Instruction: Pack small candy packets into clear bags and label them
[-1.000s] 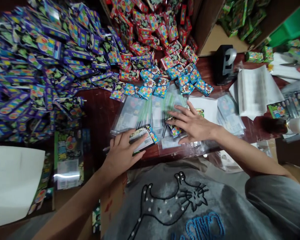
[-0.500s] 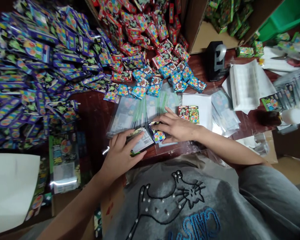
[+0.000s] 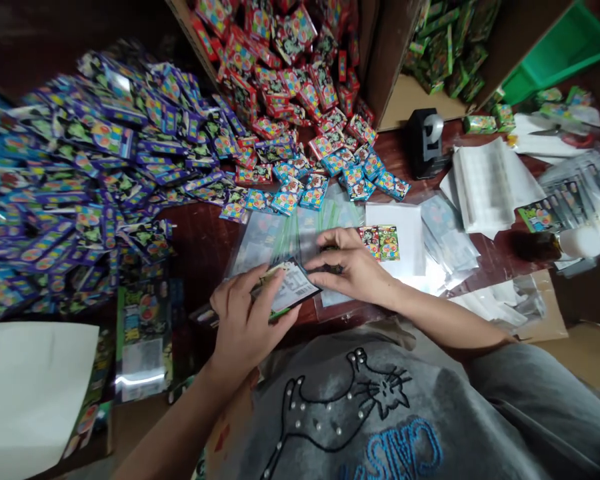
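My left hand [image 3: 247, 313] holds a dark printed package [image 3: 295, 283] with a white barcode label, fingers over its far side and thumb near its lower edge. By the package's right end, my right hand [image 3: 353, 270] has its fingers curled toward the thumb. A dark bit shows between those fingers, too hidden to name. Beneath both hands lie clear plastic sleeves [image 3: 265, 237] with green edges. Just beyond my right hand, a red small box [image 3: 369, 239] and a green small box [image 3: 389, 243] sit side by side on a white sheet [image 3: 410, 257].
Purple small boxes [image 3: 150, 143] heap up at left. Red boxes [image 3: 280, 83] spill from a carton, with blue boxes [image 3: 357, 180] in front. A black tape dispenser [image 3: 423, 147], a paper stack [image 3: 483, 187] and a white-capped bottle [image 3: 540, 245] stand at right.
The purple small box under my right hand is no longer visible. My right fingers have curled in from lying flatter. The package in my left hand is tilted up more; the view has shifted.
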The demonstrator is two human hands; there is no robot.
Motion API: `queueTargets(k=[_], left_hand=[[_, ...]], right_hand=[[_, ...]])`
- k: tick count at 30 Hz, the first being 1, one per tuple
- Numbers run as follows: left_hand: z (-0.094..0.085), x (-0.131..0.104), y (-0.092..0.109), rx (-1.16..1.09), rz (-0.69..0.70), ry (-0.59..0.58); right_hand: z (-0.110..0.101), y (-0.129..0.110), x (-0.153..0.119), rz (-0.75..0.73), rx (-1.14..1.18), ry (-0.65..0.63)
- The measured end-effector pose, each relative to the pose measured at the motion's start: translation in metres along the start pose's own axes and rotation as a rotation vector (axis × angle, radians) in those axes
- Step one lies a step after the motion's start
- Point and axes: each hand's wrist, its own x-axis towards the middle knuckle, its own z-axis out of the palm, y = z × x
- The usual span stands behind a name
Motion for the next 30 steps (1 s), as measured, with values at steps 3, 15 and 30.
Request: queueTargets(k=[3, 15, 30], left_hand=[[-0.002, 0.006, 0.001, 0.017, 0.02, 0.003], [0.001, 0.002, -0.007, 0.029, -0.057, -0.12], [0.011, -0.048, -0.013, 0.056, -0.316, -0.335]], right_hand=[[-0.007, 0.003, 0.002, 0.02, 0.007, -0.021], [-0.026, 0.014, -0.014, 0.317, 0.355, 0.159], [-0.01, 0.006, 0.023, -0.079, -0.349, -0.292]])
